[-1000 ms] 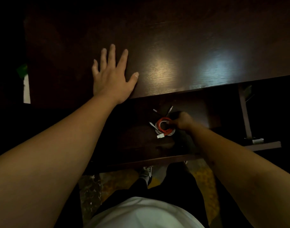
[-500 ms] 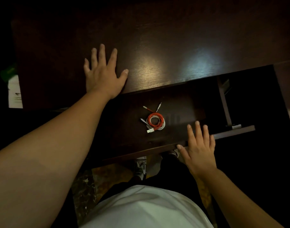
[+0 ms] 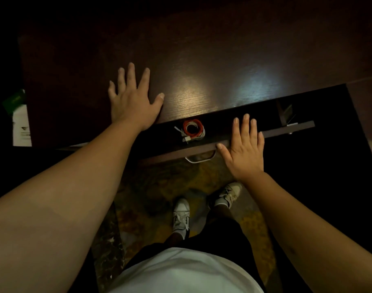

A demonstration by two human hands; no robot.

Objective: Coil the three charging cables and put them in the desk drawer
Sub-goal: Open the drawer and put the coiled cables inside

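A coiled bundle of cables, orange-red loops over white ones with a white plug sticking out, lies inside the dark wooden drawer. The drawer is only a narrow gap open under the desk's front edge. My right hand lies flat with spread fingers against the drawer's front rail, to the right of the cables and holding nothing. My left hand rests palm down with fingers apart on the dark desk top, left of the cables.
A curved metal handle hangs under the drawer front. A drawer side rail shows at right. A white paper and green object sit at the desk's left end. My shoes stand on patterned carpet below.
My right hand let go of the cables, left the drawer and moved to its front rail. The drawer has slid in, from wide open to a narrow gap. My left hand stayed put.
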